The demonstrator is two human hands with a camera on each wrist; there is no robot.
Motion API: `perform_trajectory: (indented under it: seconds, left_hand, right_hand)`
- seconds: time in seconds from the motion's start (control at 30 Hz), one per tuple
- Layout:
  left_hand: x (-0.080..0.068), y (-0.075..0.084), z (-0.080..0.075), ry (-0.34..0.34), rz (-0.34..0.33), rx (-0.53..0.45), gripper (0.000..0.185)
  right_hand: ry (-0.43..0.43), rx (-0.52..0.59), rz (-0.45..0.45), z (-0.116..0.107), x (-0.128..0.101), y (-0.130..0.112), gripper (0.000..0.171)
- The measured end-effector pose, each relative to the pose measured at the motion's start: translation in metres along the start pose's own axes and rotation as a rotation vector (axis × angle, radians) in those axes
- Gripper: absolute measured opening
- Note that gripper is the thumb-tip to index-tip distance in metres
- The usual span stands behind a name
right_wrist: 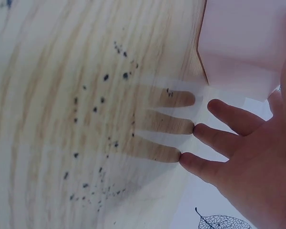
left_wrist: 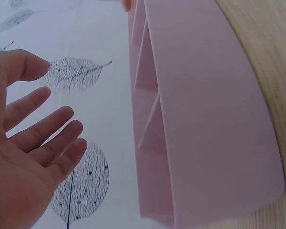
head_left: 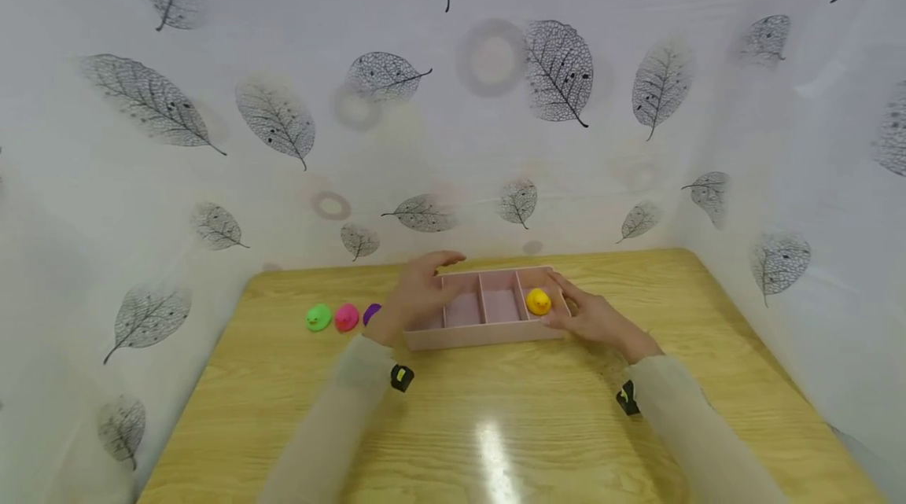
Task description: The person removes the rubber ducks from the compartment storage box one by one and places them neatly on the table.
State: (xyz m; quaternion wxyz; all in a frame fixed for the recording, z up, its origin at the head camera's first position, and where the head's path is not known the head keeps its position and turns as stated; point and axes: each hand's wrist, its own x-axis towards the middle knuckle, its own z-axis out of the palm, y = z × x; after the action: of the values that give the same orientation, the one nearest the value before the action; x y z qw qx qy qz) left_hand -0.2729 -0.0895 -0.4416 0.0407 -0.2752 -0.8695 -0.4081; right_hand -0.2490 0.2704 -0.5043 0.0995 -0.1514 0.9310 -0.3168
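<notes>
A pink box (head_left: 488, 335) with several compartments in a row lies across the table. In its right-end compartment sits a yellow rubber duck (head_left: 539, 302). My left hand (head_left: 418, 296) hovers over the box's left end, fingers spread and holding nothing; the left wrist view shows its open palm beside the box (left_wrist: 209, 109). At the box's right end is my right hand (head_left: 594, 319), its index finger along the back corner and thumb near the front one. In the right wrist view its other fingers (right_wrist: 214, 140) are spread out straight, low over the tabletop beside the box.
Left of the box stand a green duck (head_left: 318, 318), a pink duck (head_left: 346, 318) and a purple object (head_left: 371, 313) partly hidden by the left hand. A leaf-patterned white curtain (head_left: 453, 150) borders the wooden table (head_left: 439, 425) at the back and sides.
</notes>
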Motion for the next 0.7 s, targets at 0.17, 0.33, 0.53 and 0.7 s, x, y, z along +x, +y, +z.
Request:
perform_trajectory:
  seconds: [0.17, 0.33, 0.53, 0.7]
  left_hand:
    - [0.011, 0.014, 0.019, -0.061, -0.022, -0.043, 0.044]
    - [0.020, 0.018, 0.037, -0.118, -0.021, -0.064, 0.046]
    - [0.027, 0.025, 0.053, -0.172, -0.053, -0.078, 0.048]
    - [0.032, 0.029, 0.066, -0.196, -0.079, -0.097, 0.045]
  right_hand:
    - [-0.013, 0.019, 0.012, 0.001, 0.000, -0.001, 0.098]
    - [-0.035, 0.030, 0.033, 0.001, 0.001, 0.000, 0.096]
    - [-0.030, 0.028, 0.041, 0.002, 0.002, 0.001, 0.100]
    - [-0.030, 0.022, 0.047, 0.002, 0.002, 0.001, 0.100]
